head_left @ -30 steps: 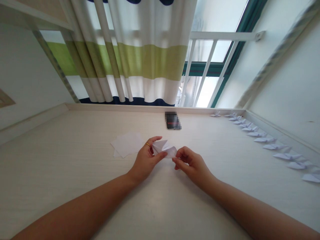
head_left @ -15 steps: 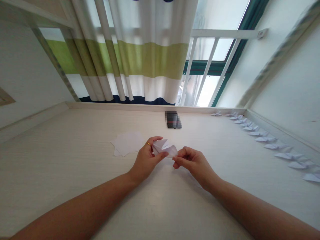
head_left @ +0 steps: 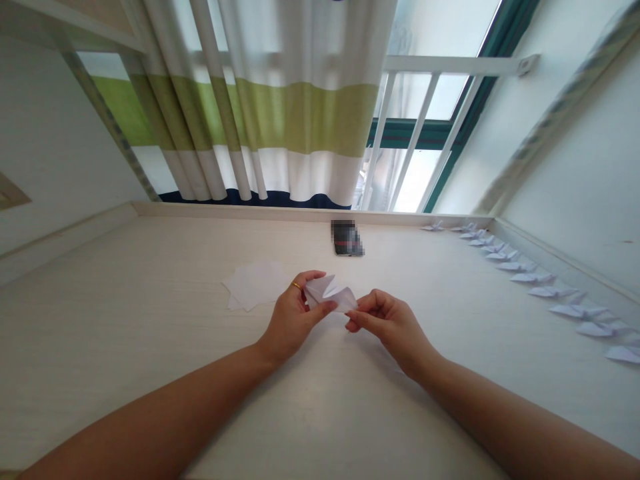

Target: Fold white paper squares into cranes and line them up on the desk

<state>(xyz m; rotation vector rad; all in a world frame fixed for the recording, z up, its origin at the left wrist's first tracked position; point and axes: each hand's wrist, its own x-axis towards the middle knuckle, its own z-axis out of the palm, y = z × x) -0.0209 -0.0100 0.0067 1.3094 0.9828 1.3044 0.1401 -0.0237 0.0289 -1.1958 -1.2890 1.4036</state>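
Grips a small folded paper (head_left: pixel 344 298) in the left hand (head_left: pixel 295 313), with the thumb pressed across its near side and the fingers around its left end. Wears a gold ring (head_left: pixel 296 285) on that hand. Pinches the right end of the same paper between thumb and fingers of the right hand (head_left: pixel 387 320). Has the paper between both hands, over the middle of the white table (head_left: pixel 310 413); cannot tell about any contact with the tabletop. Shows flat, overlapping paper sheets (head_left: pixel 255 287) just left of the left hand. Beyond the hands, near the far edge, shows a dark object (head_left: pixel 345 239), blurred out. To the right, includes a row of paper birds (head_left: pixel 533 277) along the table's side. Behind, shows a green-banded curtain (head_left: pixel 305 120) and a white railing (head_left: pixel 450 65).
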